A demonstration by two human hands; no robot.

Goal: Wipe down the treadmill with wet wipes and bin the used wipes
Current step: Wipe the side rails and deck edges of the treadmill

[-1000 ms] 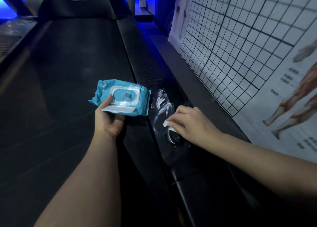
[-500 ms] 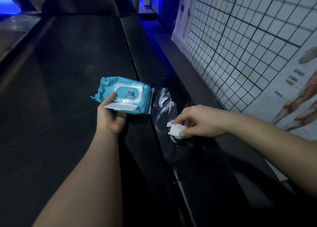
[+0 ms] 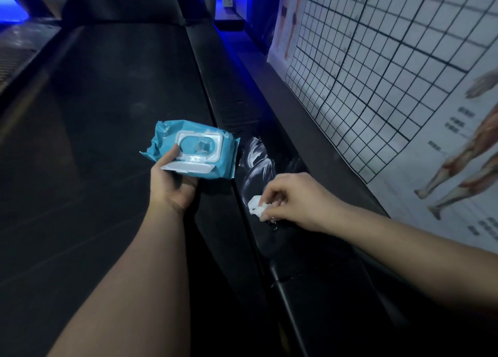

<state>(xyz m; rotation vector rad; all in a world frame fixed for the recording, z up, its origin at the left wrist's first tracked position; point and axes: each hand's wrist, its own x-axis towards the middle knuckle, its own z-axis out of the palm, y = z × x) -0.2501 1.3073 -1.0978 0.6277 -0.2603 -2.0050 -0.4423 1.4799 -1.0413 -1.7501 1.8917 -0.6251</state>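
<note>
My left hand (image 3: 172,184) grips a teal pack of wet wipes (image 3: 192,147) with its white flip lid open, held above the dark treadmill belt (image 3: 107,114). On the treadmill's glossy black right side rail (image 3: 269,238), my right hand (image 3: 299,200) pinches a crumpled white wipe (image 3: 256,207) and presses it against the surface. Wet white smear marks (image 3: 256,154) show on the rail just beyond the wipe.
A wall poster (image 3: 390,73) with a black grid and anatomy figures runs close along the right of the rail. The treadmill's motor hood (image 3: 121,3) lies at the far end, under blue light. Another machine's edge (image 3: 16,49) is at far left.
My right hand has lifted from flat over the wipe to a fingertip pinch, and the bunched wipe now shows at its left. The left hand keeps holding the pack in place.
</note>
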